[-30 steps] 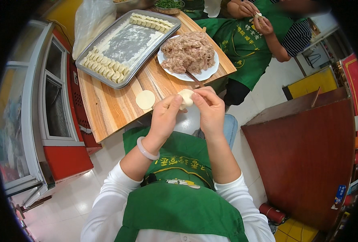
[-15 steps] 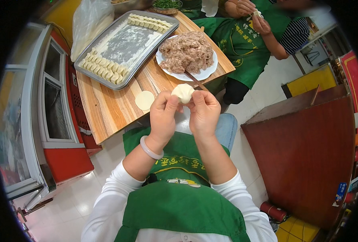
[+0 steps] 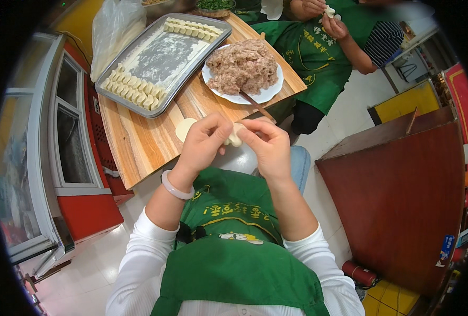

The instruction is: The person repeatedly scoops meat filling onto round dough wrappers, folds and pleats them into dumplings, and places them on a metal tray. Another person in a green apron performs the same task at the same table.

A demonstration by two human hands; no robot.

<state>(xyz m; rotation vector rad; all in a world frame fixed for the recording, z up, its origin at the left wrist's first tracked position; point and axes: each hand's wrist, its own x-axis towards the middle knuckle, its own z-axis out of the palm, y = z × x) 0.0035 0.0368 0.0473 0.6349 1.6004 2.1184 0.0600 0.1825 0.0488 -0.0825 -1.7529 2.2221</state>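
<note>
Just past the table's near edge, my left hand [image 3: 206, 138] and my right hand [image 3: 269, 146] pinch one pale dumpling [image 3: 235, 135] between them. Fingers of both hands are closed on it and cover much of its shape. Beside my left hand, a round dough wrapper [image 3: 182, 129] lies on the wooden table and is partly covered by that hand. Beyond my hands is a white plate [image 3: 270, 95] heaped with minced meat [image 3: 242, 66]. A flat wooden stick [image 3: 256, 107] leans out of the meat toward my right hand.
A metal tray [image 3: 152, 114] dusted with flour holds rows of folded dumplings [image 3: 134, 89] at its near and far ends. Chopped greens [image 3: 215, 5] fill a bowl behind it. Across the table, another person's hands [image 3: 335, 25] hold a dumpling. A reddish-brown wooden cabinet [image 3: 392, 200] stands right.
The dumpling has turned from a rounded, pleated top to a narrower folded look, lower down. My left hand has shifted left and rolled over, now overlapping the wrapper. My right hand stays close by.
</note>
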